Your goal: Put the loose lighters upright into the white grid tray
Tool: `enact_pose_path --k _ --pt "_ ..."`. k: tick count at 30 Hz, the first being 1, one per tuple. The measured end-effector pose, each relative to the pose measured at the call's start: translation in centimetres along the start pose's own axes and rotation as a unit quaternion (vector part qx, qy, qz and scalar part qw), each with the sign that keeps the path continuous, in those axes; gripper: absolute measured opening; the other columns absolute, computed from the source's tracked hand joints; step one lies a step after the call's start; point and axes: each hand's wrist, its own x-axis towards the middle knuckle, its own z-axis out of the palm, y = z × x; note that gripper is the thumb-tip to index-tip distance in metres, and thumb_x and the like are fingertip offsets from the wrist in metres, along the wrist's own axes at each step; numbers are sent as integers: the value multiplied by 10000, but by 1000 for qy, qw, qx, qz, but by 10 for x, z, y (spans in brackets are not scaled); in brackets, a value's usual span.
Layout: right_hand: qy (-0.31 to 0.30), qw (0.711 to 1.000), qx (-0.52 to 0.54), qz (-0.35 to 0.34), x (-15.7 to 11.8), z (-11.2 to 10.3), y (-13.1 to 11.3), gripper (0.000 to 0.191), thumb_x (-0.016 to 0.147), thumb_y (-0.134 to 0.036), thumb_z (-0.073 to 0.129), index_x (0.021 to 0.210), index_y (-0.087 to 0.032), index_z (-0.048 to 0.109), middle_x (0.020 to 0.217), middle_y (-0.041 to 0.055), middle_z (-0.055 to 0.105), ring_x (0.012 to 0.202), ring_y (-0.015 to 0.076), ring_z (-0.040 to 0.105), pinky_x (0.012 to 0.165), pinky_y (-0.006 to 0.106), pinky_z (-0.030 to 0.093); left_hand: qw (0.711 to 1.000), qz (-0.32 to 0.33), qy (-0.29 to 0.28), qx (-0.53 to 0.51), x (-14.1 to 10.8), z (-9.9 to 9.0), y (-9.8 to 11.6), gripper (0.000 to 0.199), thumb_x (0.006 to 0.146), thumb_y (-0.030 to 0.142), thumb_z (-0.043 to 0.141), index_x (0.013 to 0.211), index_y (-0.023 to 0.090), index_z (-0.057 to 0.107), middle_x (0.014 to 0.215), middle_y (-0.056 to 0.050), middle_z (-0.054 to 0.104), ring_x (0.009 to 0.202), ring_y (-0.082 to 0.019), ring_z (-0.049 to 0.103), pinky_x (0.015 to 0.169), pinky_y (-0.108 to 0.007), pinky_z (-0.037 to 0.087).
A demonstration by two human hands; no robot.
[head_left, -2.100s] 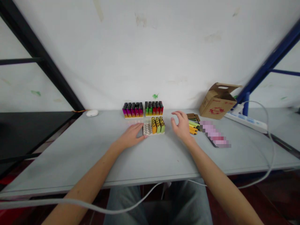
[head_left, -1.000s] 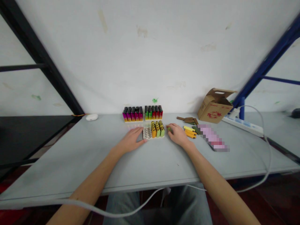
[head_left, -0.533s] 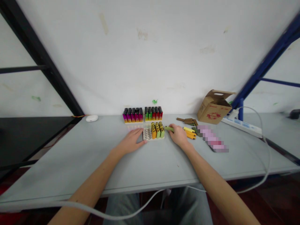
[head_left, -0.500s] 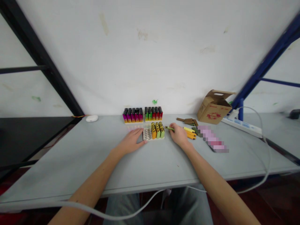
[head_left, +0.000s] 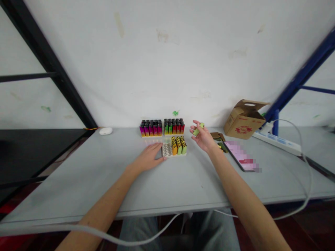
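2 hands: R hand (head_left: pixel 203 137) fingers grip green lighter (head_left: pixel 197 129) midair; L hand (head_left: pixel 149 157) open on table (head_left: pixel 86 188) by white tray (head_left: pixel 166 150).

Phone screen (head_left: pixel 242 156) pixelated; green lighter (head_left: pixel 198 129) partly behind fingers (head_left: pixel 194 123).

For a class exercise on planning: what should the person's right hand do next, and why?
Probably lower the green lighter from the right hand into the tray's empty sockets, since lighters already stand in its other half and the left hand rests beside it.
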Motion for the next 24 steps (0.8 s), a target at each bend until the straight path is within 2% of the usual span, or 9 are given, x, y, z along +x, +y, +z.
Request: enact_pose_path --k 3,5,7,10,13,18,21,24 --pt "-40 998 -44 21 -3 5 10 316 742 -404 709 985 -221 625 642 -50 499 467 48 347 369 154 232 1000 -2 0 -1 -1 0 0 716 875 609 415 1391 113 399 1447 -165 422 1343 -296 383 1129 -455 276" --pt "-78 993 -80 36 -7 5 14 277 733 -387 713 903 -181 641 559 -70 378 447 47 248 372 164 181 1000 -7 1 1 -1 -1 0 728 873 615 411 1393 105 397 1446 -173 421 1342 -303 383 1127 -464 277" --pt "-105 989 -91 56 -10 3 15 275 745 -413 682 833 -155 644 542 -73 302 452 51 213 384 170 168 1000 -6 0 2 -1 -1 1 742 873 617 407 1391 86 397 1442 -184 421 1339 -307 386 1128 -460 277" --pt "-117 987 -49 101 -11 0 11 417 813 -540 509 769 -141 624 556 -52 293 459 62 213 391 177 166 1000 0 -1 1 -1 -3 3 743 876 619 397 1394 86 394 1442 -181 423 1336 -304 391 1127 -456 280" --pt "-108 987 -9 122 -11 -1 9 487 855 -564 360 709 -152 576 557 -35 300 456 75 228 393 183 172 1000 -3 -3 1 -1 -4 3 753 877 624 385 1393 75 394 1441 -188 422 1337 -311 389 1125 -468 280" --pt "-96 986 10 132 -14 0 10 403 878 -463 331 668 -170 511 550 -33 293 454 84 251 399 182 196 1000 -9 -1 -1 -1 -2 0 779 871 645 381 1384 59 408 1430 -198 432 1337 -319 386 1128 -474 272" --pt "-83 987 17 138 -15 1 11 337 887 -398 340 709 -172 515 550 -34 310 459 88 285 407 179 224 1000 -1 7 -3 -2 -1 -2 765 873 651 377 1384 83 412 1431 -185 436 1333 -312 395 1126 -471 278" --pt "-69 989 27 124 -15 3 12 324 886 -408 334 768 -174 525 548 -34 336 454 89 296 399 175 224 1000 5 9 -1 -2 0 -4 762 873 655 378 1389 95 405 1436 -180 432 1330 -311 399 1122 -473 286"
